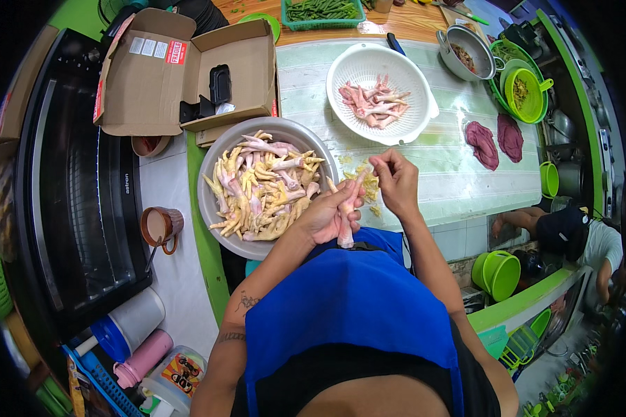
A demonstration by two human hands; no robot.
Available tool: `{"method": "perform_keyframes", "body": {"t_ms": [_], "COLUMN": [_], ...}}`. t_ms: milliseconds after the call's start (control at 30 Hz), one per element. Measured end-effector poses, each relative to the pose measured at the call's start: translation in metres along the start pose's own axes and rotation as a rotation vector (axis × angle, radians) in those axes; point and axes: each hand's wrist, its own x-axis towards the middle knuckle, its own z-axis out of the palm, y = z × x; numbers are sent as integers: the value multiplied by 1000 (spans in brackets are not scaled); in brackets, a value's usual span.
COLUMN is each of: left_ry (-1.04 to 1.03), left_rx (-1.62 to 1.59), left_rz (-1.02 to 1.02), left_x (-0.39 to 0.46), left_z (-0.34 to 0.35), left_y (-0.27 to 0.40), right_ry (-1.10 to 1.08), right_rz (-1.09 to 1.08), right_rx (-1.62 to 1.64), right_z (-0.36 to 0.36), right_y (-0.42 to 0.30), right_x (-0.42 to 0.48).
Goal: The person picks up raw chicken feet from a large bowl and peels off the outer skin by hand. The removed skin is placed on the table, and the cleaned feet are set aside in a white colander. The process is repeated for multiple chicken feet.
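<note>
My left hand [327, 212] is wrapped round a chicken foot [346, 207], its cut end toward my apron and its toes pointing away from me. The thumb and fingertips of my right hand [396, 174] pinch at the tip of a toe. Under the hands, shreds of yellow skin [371, 194] lie on the table. A grey basin [206, 221] on the left is heaped with yellow-skinned chicken feet [261, 182]. Beyond my hands stands a white colander [347, 65] with several pale pink peeled feet [378, 107] in it.
Two dark red cloth-like pieces [481, 145] lie right on the table [448, 193]. Behind are a metal pot [467, 39], a knife handle [395, 44] and a basket of green beans [321, 13]. Leftward: an open carton [151, 78], a mug [161, 227], an oven [78, 172]. Another person [579, 234] is at right.
</note>
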Motion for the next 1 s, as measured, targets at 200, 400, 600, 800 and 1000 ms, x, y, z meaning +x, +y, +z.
{"method": "perform_keyframes", "body": {"t_ms": [200, 400, 600, 800, 1000], "left_ry": [-62, -90, -7, 72, 102], "left_rx": [-103, 288, 654, 966, 1063], "left_rz": [-9, 30, 93, 167, 105], "left_x": [-5, -10, -5, -6, -12], "left_z": [2, 16, 15, 23, 31], "left_y": [6, 8, 2, -1, 7], "right_ry": [-38, -115, -355, -297, -278], "right_rz": [97, -202, -347, -263, -219], "right_rx": [86, -72, -354, -253, -184], "right_z": [-15, -25, -22, -13, -13], "right_y": [10, -41, -58, -44, -41], "right_x": [3, -5, -16, -26, -26]}}
